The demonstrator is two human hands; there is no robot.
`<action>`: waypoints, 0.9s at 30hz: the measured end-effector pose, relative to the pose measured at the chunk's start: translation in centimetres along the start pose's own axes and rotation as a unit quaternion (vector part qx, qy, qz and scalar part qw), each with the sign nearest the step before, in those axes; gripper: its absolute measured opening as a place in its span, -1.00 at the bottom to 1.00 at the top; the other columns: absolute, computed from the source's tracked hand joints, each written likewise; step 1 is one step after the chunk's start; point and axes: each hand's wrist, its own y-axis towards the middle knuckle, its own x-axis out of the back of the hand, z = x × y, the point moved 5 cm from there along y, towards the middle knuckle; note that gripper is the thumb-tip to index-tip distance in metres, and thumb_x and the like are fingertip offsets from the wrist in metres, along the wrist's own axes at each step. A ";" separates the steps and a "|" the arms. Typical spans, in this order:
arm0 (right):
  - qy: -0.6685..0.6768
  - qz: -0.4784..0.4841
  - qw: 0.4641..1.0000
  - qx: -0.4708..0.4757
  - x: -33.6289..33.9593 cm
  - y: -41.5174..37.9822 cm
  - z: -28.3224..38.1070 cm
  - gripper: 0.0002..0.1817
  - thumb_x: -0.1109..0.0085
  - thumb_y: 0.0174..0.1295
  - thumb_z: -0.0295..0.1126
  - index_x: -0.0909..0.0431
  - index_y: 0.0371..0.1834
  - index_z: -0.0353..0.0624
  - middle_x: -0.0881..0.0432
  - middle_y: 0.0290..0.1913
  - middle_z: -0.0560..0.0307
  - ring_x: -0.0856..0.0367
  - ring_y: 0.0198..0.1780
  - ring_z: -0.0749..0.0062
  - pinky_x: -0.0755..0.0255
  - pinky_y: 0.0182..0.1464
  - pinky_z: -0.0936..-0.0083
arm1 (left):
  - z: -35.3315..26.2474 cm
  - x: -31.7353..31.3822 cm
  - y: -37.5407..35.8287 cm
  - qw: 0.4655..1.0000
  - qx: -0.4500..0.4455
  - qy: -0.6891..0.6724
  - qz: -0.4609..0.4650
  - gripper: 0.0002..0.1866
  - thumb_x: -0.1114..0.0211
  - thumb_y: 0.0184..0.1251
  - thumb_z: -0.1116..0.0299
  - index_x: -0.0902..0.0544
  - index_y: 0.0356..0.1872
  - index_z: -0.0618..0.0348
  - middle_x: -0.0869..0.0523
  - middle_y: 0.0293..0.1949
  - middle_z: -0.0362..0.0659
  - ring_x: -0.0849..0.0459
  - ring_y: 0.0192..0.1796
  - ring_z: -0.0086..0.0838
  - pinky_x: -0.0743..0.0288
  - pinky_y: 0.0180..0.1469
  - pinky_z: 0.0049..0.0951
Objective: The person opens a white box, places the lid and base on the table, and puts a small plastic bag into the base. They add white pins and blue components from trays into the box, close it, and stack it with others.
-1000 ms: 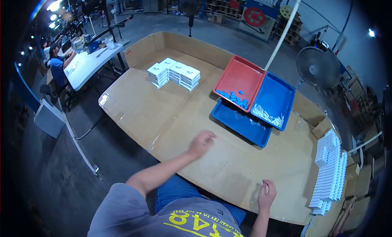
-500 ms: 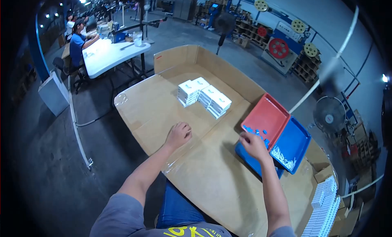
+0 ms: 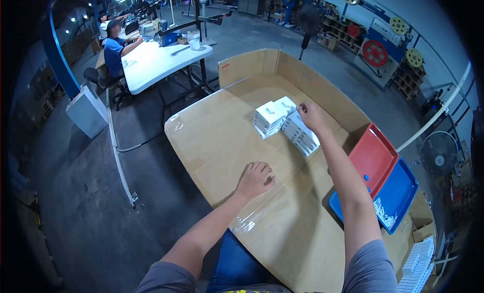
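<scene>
Stacks of white boxes (image 3: pixel 271 115) stand on the cardboard-covered table (image 3: pixel 222 141). Over the right part of these stacks is my right hand (image 3: pixel 311 115), its fingers closed at the box tops; whatever they pinch is too small to make out. My left hand (image 3: pixel 257 179) rests palm down on the cardboard in front of the stacks, fingers apart and holding nothing. To the right, a red tray (image 3: pixel 373 154) with a few small blue pieces sits beside a blue tray (image 3: pixel 403 184) holding small white pieces. My right forearm partly hides the trays.
Cardboard walls (image 3: pixel 322 86) rise along the table's far edge. More white boxes (image 3: pixel 418 260) stand in rows at the lower right. A person in a blue shirt (image 3: pixel 114 53) sits at a white table (image 3: pixel 151 71) at the upper left. A fan (image 3: pixel 439 154) stands at the right.
My right hand has moved from the trays up and left to the white stacks. The camera view has shifted, and my left hand's fingers are more spread.
</scene>
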 end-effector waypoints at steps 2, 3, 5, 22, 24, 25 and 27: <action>0.016 0.005 0.999 0.036 -2.3 0.8 1.6 -0.36 -0.34 0.33 0.08 -0.64 0.28 -0.19 -0.75 0.14 -0.20 -0.70 0.21 -0.10 -0.55 0.27 0.07 | 0.1 -0.2 0.0 1.000 0.002 -0.001 0.001 -0.74 -0.46 0.22 0.24 -0.66 -0.19 0.14 -0.67 -0.06 -0.09 -0.64 0.08 -0.19 -0.48 0.16 -0.16; 0.025 0.005 0.998 0.053 -3.3 0.7 2.5 -0.28 -0.35 0.31 0.14 -0.61 0.33 -0.19 -0.74 0.19 -0.20 -0.68 0.25 -0.09 -0.52 0.30 0.06 | 0.1 -0.3 0.0 1.000 0.000 0.000 -0.001 -0.74 -0.46 0.22 0.24 -0.66 -0.19 0.14 -0.66 -0.06 -0.09 -0.64 0.08 -0.19 -0.47 0.16 -0.16; -0.055 0.011 0.996 0.069 -4.2 -0.2 5.3 -0.12 -0.36 0.21 0.29 -0.54 0.42 -0.15 -0.67 0.28 -0.17 -0.60 0.34 -0.07 -0.47 0.36 0.03 | 0.1 -0.2 0.1 1.000 -0.003 0.002 0.001 -0.74 -0.47 0.22 0.24 -0.66 -0.19 0.14 -0.66 -0.06 -0.10 -0.64 0.08 -0.20 -0.47 0.16 -0.16; -0.168 0.066 0.982 0.058 -6.0 -1.4 9.5 -0.18 -0.44 0.08 0.27 -0.64 0.34 0.02 -0.67 0.20 -0.14 -0.59 0.31 -0.04 -0.52 0.34 0.10 | 0.2 -0.8 -0.2 0.999 -0.004 0.033 0.007 -0.71 -0.46 0.24 0.19 -0.66 -0.20 0.17 -0.65 -0.04 -0.08 -0.62 0.08 -0.18 -0.48 0.17 -0.17; -0.088 -0.040 0.988 0.123 -4.6 -2.4 9.7 -0.13 -0.52 0.05 0.16 -0.56 0.41 -0.04 -0.66 0.21 -0.16 -0.57 0.32 -0.10 -0.50 0.36 0.09 | 0.3 -0.9 -0.1 0.999 -0.005 0.045 0.005 -0.72 -0.46 0.23 0.20 -0.66 -0.20 0.17 -0.65 -0.05 -0.08 -0.62 0.07 -0.18 -0.47 0.15 -0.16; -0.047 -0.089 0.983 0.156 -4.1 -3.5 10.2 -0.10 -0.55 0.03 0.11 -0.51 0.44 -0.06 -0.65 0.21 -0.17 -0.56 0.32 -0.13 -0.48 0.37 0.08 | 0.4 -1.0 -0.4 0.999 -0.001 0.050 0.004 -0.72 -0.46 0.23 0.20 -0.66 -0.21 0.17 -0.65 -0.06 -0.09 -0.62 0.06 -0.18 -0.47 0.14 -0.16; 0.087 -0.132 0.973 0.170 -1.9 -7.4 10.1 0.01 -0.60 -0.02 -0.15 -0.32 0.55 -0.12 -0.57 0.27 -0.21 -0.50 0.37 -0.19 -0.46 0.39 0.12 | 0.2 -1.0 -0.8 0.999 -0.001 0.036 -0.006 -0.72 -0.46 0.22 0.21 -0.66 -0.20 0.17 -0.65 -0.08 -0.09 -0.62 0.05 -0.17 -0.48 0.13 -0.15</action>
